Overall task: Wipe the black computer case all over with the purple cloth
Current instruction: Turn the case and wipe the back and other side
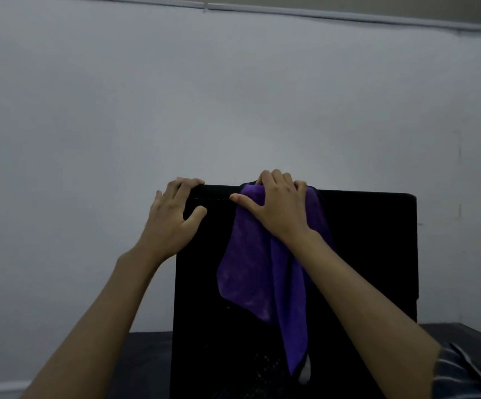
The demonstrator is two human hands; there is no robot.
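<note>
From the head camera, your black computer case (363, 254) stands upright on the dark table (144, 361), long axis vertical, broad side facing you, against a pale wall (233, 96). Your left hand (173, 223) grips its top left corner, fingers curled over the edge, thumb on the near face. Your right hand (279, 208) presses the purple cloth (250, 272) onto the top edge, fingers spread; the cloth hangs down the front, tapering to a point low on the case.
</note>
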